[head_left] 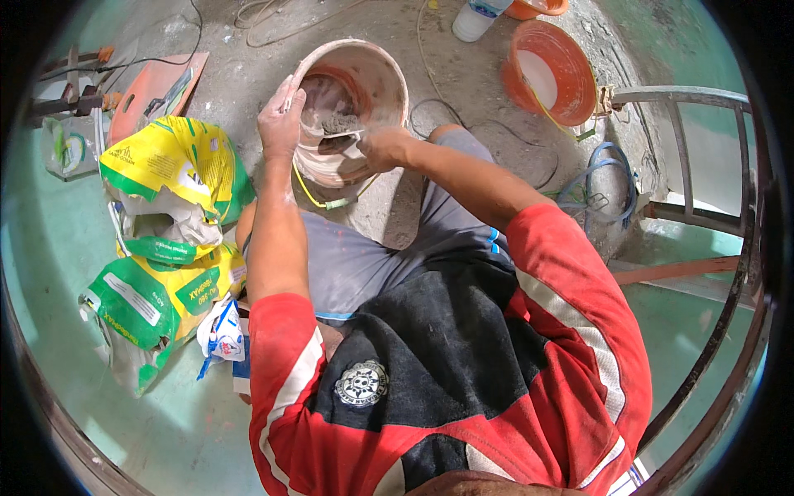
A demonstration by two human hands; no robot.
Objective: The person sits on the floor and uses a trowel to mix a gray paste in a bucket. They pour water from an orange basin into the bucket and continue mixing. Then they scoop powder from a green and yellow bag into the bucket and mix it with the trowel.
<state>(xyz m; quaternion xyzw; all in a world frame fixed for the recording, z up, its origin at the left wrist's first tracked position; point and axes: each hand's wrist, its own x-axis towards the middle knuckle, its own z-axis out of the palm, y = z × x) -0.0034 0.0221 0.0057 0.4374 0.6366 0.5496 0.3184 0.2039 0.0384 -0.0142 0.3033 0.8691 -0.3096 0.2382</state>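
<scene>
A dirty pale bucket (392, 83) stands between my legs, its mouth showing a reddish inside smeared with grey mix (337, 122). My left hand (281, 124) is closed on the left side of its rim, fingers along the edge. At the right side of the bucket, my right hand (385, 149) is curled closed by the near rim. Whatever it grips is mostly hidden; a thin pale edge shows beside its fingers, and I cannot tell whether that is a tool or the rim. A yellow wire handle (308, 192) with a pale green grip hangs on the bucket's near side.
Torn yellow and green bags (169, 174) lie to my left, beside a small white bag (222, 332). An orange bucket (571, 91) with whitish contents stands far right, near a metal railing (686, 157) and a coiled blue hose (622, 186). A cord (426, 50) crosses the dusty floor.
</scene>
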